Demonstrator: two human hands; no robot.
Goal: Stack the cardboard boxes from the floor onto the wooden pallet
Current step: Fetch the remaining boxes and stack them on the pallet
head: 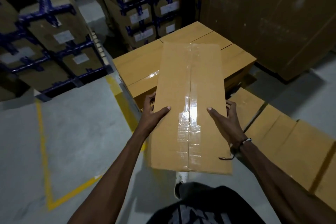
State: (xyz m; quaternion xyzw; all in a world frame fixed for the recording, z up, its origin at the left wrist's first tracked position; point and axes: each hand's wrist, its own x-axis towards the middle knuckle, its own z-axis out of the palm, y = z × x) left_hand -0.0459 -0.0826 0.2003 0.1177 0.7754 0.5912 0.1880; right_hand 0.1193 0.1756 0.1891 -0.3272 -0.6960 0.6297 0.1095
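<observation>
- Far left: dark strapped cartons (54, 29), brown with blue bands and white labels, stacked on a rack; a second stack of the same kind (145, 5) stands further back, centre.
- Floor (76, 132): grey concrete, yellow painted line (42, 143) running down the left and turning at a corner near the bottom.
- Left hand (151, 112): grips the left long edge of the held box. Thumb lies flat on the top face, pointing inward; fingers (148, 99) curl over the edge and down the side. Fingertips under the box are hidden.
- Held box (190, 107): long, flat, tan cardboard, rectangular. Centre seam runs its full length, sealed with clear glossy tape that glares in the lower half. Held off the floor between both hands, long axis pointing away from the person; far end overlaps the stack beyond in the view. Cannot tell whether that end touches the stack.
- Stacked boxes (141, 67): same tan cardboard, tops flush, taped seams visible, just beyond the held box. Pallet beneath not clearly visible.
- Right hand (224, 120): grips the right long edge, mirror of the left. Thumb on the top face, fingers (231, 104) spread and hooked over the edge. Dark cord bracelet (244, 142) on the wrist, loose end trailing over the box.
- Right: row of tan boxes on the floor (291, 143), side by side.
- Far right, back: large brown carton wall (272, 14).
</observation>
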